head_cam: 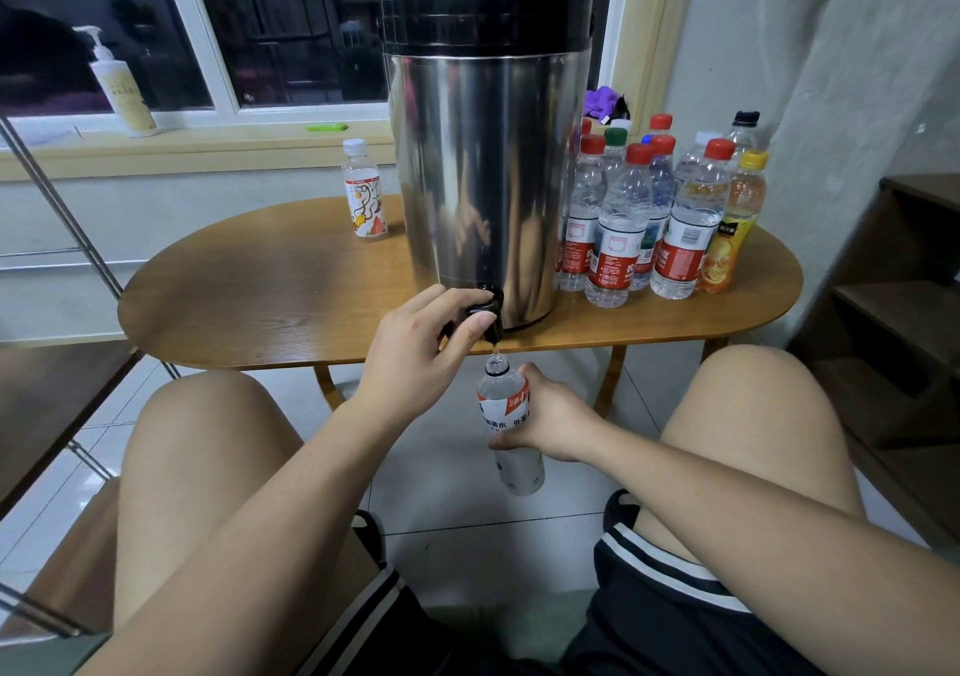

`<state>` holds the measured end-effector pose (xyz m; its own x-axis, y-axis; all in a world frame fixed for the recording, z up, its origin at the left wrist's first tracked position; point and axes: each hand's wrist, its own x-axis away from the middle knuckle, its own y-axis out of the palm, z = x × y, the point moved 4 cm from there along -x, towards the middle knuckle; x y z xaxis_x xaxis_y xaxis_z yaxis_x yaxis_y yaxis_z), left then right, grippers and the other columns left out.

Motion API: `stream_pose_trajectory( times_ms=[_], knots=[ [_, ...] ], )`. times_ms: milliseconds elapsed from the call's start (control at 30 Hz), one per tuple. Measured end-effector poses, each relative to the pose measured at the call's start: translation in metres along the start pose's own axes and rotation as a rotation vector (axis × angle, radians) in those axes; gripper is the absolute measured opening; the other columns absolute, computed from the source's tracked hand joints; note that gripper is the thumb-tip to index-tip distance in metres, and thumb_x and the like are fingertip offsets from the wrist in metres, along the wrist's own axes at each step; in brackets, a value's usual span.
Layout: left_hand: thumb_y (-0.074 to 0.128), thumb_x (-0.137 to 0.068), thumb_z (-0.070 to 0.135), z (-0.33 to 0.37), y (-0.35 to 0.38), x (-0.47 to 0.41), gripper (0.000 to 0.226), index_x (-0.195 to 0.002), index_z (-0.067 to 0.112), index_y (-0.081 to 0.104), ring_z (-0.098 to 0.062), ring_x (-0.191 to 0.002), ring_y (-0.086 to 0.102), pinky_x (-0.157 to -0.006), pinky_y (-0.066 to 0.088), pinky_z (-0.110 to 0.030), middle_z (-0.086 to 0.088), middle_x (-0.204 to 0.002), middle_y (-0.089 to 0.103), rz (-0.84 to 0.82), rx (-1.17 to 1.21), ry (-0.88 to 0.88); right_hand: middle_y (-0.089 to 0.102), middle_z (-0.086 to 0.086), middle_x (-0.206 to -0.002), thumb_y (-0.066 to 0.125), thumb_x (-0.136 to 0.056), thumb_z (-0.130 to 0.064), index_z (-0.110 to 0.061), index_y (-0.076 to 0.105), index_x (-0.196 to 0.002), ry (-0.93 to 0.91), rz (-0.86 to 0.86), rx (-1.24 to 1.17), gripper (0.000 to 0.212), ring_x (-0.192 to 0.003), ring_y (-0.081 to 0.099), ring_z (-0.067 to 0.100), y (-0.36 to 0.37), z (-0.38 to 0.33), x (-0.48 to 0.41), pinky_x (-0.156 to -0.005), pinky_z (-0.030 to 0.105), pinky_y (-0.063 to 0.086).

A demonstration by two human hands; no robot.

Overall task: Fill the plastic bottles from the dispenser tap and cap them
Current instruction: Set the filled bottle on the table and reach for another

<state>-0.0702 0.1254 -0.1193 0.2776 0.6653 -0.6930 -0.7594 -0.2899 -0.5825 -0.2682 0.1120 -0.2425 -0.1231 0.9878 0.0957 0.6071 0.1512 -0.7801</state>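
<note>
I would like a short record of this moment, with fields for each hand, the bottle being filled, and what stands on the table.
Left: the left hand grips the tap of the dispenser
Right: the right hand holds the open bottle, its mouth just under the spout
Cap: off this bottle, not seen
Fill level: cannot tell
Table: the table carries the dispenser, a group of capped bottles on its right side and one white-capped bottle on its left

Oval wooden table (260, 280), dark window (291, 26) behind, pale tiled floor (467, 519), brown shelves (883, 306)
</note>
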Motion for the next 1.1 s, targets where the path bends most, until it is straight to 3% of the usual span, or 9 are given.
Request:
stream_pose_trajectory(
  times_ms=[533, 733, 1100],
  knots=[
    [0.064, -0.11, 0.039, 0.0012, -0.0009, -0.0005, 0.027, -0.129, 0.024, 0.076, -0.006, -0.087, 0.06, -0.074, 0.043, -0.019, 0.02, -0.094, 0.058, -0.001, -0.014, 0.015, 0.068, -0.009, -0.119, 0.099, -0.065, -0.055, -0.03, 0.044, -0.13, -0.011, -0.005, 0.006, 0.088, -0.106, 0.067, 0.016, -0.0008, -0.0028, 0.0013, -0.088, 0.034, 0.059],
    [0.065, -0.109, 0.04, 0.001, -0.0004, -0.0002, 0.028, -0.129, 0.023, 0.077, 0.002, -0.085, 0.058, -0.073, 0.04, -0.015, 0.03, -0.091, 0.053, 0.011, -0.004, 0.025, 0.069, -0.008, -0.119, 0.1, -0.066, -0.053, -0.03, 0.045, -0.13, -0.011, -0.003, -0.009, 0.087, -0.107, 0.067, 0.017, -0.0006, -0.0024, 0.0019, -0.086, 0.032, 0.057],
    [0.069, -0.107, 0.037, 0.0007, 0.0004, -0.0002, 0.026, -0.127, 0.022, 0.077, 0.001, -0.081, 0.057, -0.072, 0.04, -0.016, 0.032, -0.088, 0.052, 0.021, 0.004, 0.036, 0.07, -0.006, -0.117, 0.101, -0.064, -0.054, -0.028, 0.046, -0.128, -0.018, 0.001, -0.013, 0.088, -0.107, 0.069, 0.019, -0.0002, -0.0011, 0.0008, -0.094, 0.042, 0.061]
  ],
)
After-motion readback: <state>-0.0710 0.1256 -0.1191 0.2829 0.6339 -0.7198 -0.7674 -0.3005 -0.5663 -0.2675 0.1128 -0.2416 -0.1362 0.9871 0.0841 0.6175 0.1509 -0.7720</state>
